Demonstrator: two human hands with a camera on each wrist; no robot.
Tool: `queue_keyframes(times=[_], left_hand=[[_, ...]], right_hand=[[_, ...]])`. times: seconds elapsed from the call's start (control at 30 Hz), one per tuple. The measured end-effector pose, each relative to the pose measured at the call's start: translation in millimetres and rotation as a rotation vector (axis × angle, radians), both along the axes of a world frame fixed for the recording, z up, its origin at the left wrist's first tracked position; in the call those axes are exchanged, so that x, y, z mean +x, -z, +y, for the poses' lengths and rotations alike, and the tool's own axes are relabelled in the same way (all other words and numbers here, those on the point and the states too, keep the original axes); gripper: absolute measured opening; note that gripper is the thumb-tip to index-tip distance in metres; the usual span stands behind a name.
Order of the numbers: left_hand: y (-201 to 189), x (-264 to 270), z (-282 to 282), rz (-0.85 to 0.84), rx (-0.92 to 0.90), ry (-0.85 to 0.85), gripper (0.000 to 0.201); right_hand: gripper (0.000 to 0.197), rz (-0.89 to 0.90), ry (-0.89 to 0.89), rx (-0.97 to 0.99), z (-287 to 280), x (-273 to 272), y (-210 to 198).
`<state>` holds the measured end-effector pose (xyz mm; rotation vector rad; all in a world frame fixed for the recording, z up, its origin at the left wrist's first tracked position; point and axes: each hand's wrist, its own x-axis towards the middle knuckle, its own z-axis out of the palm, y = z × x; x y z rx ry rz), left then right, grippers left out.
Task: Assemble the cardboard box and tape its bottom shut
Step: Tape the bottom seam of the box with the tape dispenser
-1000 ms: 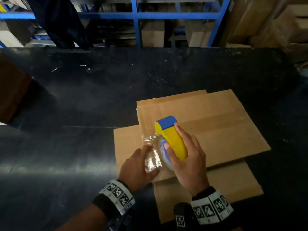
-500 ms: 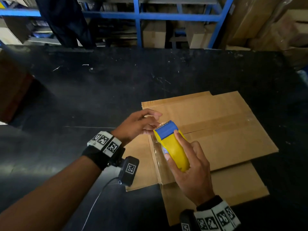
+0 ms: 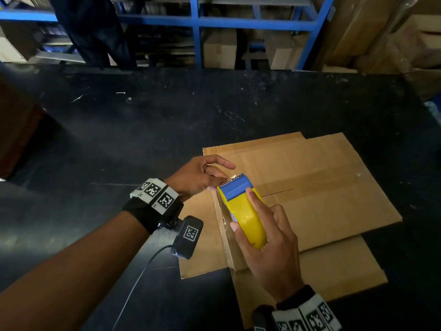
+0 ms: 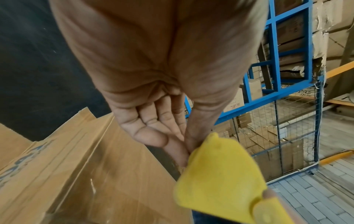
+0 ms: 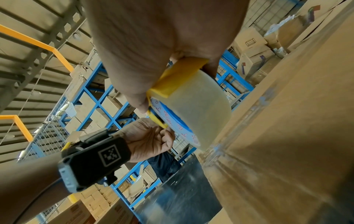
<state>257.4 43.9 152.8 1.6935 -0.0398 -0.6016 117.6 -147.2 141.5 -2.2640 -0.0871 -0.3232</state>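
A brown cardboard box (image 3: 322,187) lies low on the black table (image 3: 143,139), its closed flaps up and a seam running across them. My right hand (image 3: 269,240) grips a yellow tape dispenser (image 3: 248,211) with a blue cutter head, set on the box's left edge. A strip of clear tape (image 3: 223,223) runs along that edge below it. My left hand (image 3: 202,175) sits at the cutter head, thumb and fingers pinching the tape there. The right wrist view shows the clear tape roll (image 5: 197,106) against the box (image 5: 287,121). The left wrist view shows my fingers (image 4: 164,136) meeting the dispenser (image 4: 220,174).
Blue shelving (image 3: 198,20) with stacked cartons stands behind the table's far edge. A dark garment (image 3: 95,32) hangs at the back left. A brown object (image 3: 16,130) sits at the table's left edge. More cardboard (image 3: 381,39) is piled at the back right.
My left hand left the tape at the box's near edge and went up to the dispenser's cutter head. The dispenser slid a little farther along the edge.
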Motion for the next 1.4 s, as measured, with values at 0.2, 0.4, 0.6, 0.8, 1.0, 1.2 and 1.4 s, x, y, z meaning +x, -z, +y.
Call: queue_keyframes(times=[0.2, 0.4, 0.6, 0.8, 1.0, 1.2, 1.4], left_hand=[[-2.3, 33.4, 13.0, -0.085, 0.064, 0.005, 0.038], [-0.2, 109.6, 47.2, -0.136, 0.129, -0.053, 0.038], [47.1, 143.3, 41.0, -0.127, 0.217, 0.000, 0.038], [77.5, 153.6, 37.7, -0.103, 0.224, 0.033, 0.041], [105.3, 148.2, 31.2, -0.069, 0.334, 0.110, 0.039], [117.1, 139.1, 26.7, -0.229, 0.558, 0.086, 0.033], [100.2, 114.4, 36.2, -0.366, 0.303, 0.093, 0.018]], right_hand=[[0.070, 0.080, 0.062, -0.017, 19.1, -4.1, -6.2], [0.067, 0.085, 0.130, -0.072, 23.6, -17.1, -19.2], [0.067, 0.144, 0.179, -0.092, 39.4, 10.8, -12.0], [0.069, 0.223, 0.183, -0.104, 45.7, 22.8, 1.3], [0.070, 0.282, 0.174, -0.145, 45.3, 24.1, 12.9], [0.067, 0.307, 0.187, -0.166, 39.9, 25.3, 17.5], [0.065, 0.321, 0.173, -0.153, 38.5, 24.6, 17.1]])
